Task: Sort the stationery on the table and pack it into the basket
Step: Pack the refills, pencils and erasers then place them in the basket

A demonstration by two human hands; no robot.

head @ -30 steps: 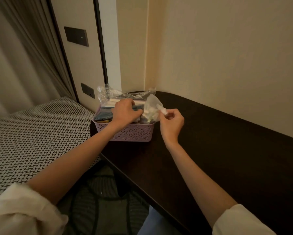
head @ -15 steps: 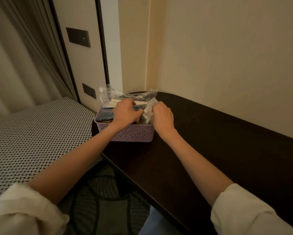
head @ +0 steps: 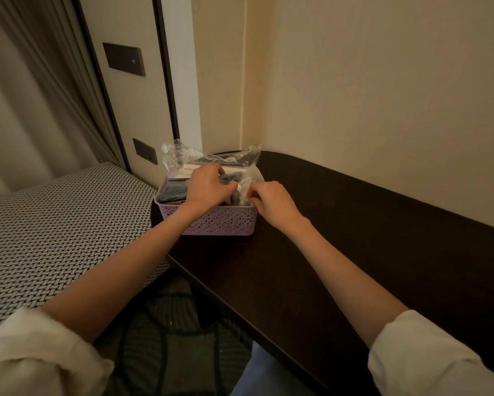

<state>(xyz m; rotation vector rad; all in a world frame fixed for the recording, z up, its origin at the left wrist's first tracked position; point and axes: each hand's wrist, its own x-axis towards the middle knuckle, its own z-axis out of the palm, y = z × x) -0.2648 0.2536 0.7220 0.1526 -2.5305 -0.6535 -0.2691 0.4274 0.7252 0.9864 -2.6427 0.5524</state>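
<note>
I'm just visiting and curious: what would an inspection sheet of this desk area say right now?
Surface: dark table, bare where visible.
Job's things: lilac basket near the table's far left end, packed with dark items and clear plastic bags rising above its rim.
Clutter: nothing seen.
Hands: left hand rests on the basket's contents; right hand pinches a clear bag at the basket's right end.
Cables: nothing seen.
Surroundings: cream wall, grey curtain, woven-pattern cushion, dark wall plates.
</note>
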